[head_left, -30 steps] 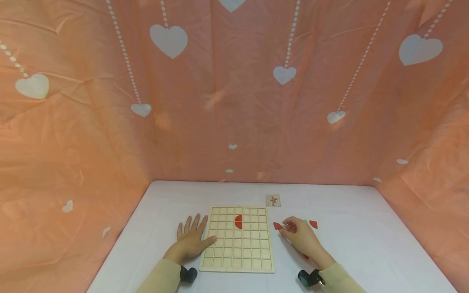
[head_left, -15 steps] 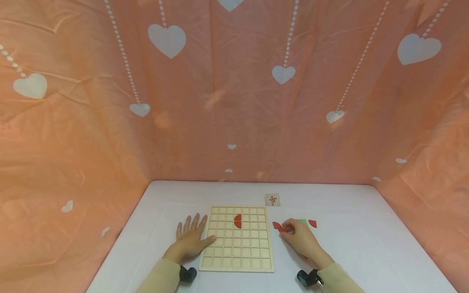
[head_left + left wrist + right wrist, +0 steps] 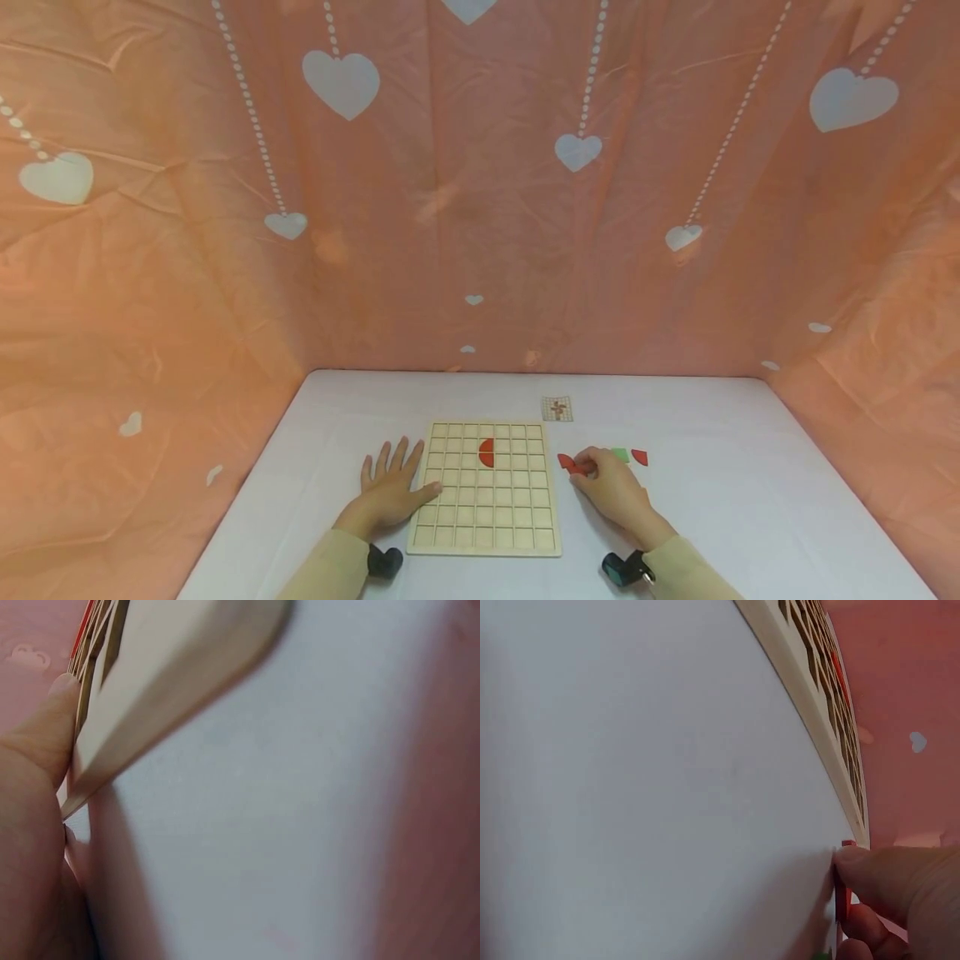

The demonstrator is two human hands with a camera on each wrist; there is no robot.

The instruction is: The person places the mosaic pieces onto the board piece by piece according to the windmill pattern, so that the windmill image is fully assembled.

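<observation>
In the head view the wooden grid board (image 3: 480,508) lies on the white table, two red quarter-circle pieces (image 3: 487,452) together forming a half disc in its upper cells. My left hand (image 3: 390,496) rests spread at the board's left side, its thumb over the edge. To the right of the board, my right hand (image 3: 615,487) pinches a red piece (image 3: 842,898) between thumb and fingers, low over the table. Another red quarter-circle piece (image 3: 564,460) lies just left of those fingertips, touching or very near the pinched one. The fingers partly hide the pinched piece.
Behind the right hand lie a green piece (image 3: 620,455) and a further red quarter-circle piece (image 3: 640,457). A small pattern card (image 3: 557,408) sits beyond the board's upper right corner. Orange cloth (image 3: 480,208) with white hearts hangs around the table (image 3: 720,467).
A red piece has come into view between my right fingertips. That hand has shifted slightly, and more of the green piece shows behind it. My left hand stays where it was.
</observation>
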